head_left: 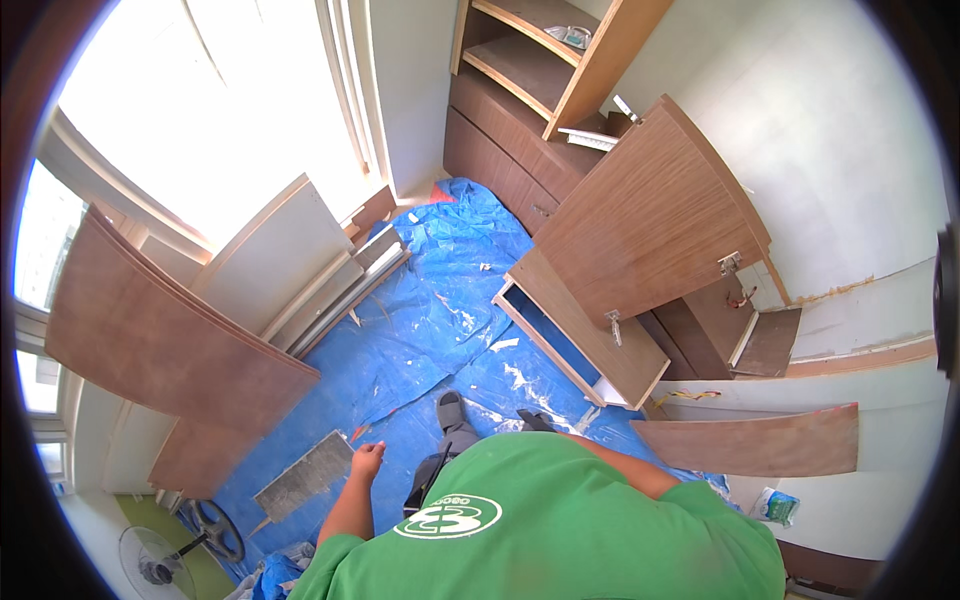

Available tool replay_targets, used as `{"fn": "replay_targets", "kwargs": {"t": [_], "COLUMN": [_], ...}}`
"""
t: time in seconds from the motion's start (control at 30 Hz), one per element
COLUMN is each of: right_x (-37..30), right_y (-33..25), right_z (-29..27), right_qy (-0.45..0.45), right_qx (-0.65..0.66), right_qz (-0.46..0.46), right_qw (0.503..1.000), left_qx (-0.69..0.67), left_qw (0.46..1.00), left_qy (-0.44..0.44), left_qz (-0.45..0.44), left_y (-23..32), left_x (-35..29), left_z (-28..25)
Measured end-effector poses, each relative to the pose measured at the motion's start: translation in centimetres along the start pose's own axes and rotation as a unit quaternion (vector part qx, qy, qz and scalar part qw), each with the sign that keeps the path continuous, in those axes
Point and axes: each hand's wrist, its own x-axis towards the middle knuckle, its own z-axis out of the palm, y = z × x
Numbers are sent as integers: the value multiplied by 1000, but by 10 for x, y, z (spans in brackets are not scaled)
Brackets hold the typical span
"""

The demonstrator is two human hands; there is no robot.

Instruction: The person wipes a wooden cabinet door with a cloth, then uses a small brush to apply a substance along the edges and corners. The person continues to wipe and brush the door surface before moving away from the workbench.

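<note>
My left hand [368, 460] hangs low over the floor at my left side, its fingers curled in and nothing visible in them. Beneath and beside it a grey, dusty rectangular board [305, 482] lies on the blue tarp [400, 335]. My right forearm [625, 462] reaches in front of my body, and the hand at its end is hidden behind my green shirt [570, 520]. Ahead of me a long wooden box frame [590, 325] lies on the tarp. A wood-grain door panel [665, 215] with metal hinges [730, 263] leans just behind it.
Large brown panels [150, 315] and white boards [270, 235] lean by the window at left. A fan [158, 570] stands at lower left. Ahead is a shelf cabinet with drawers [500, 160]. On the right are a loose brown board [750, 443] and a packet [776, 507].
</note>
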Motion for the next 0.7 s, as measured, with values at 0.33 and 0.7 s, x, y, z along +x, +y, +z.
{"fn": "replay_targets", "kwargs": {"t": [0.33,0.7], "right_x": [28,53], "right_y": [-26,-41], "right_z": [-7,-7], "right_qy": [1,-1], "right_qx": [-4,-11], "right_qz": [-27,-61], "right_qw": [1000,998], "left_qx": [-18,-56], "left_qw": [999,997], "left_qy": [0,-22], "left_qz": [-31,-37], "left_y": [-7,-12], "left_x": [-25,-26], "left_z": [-4,-32]}}
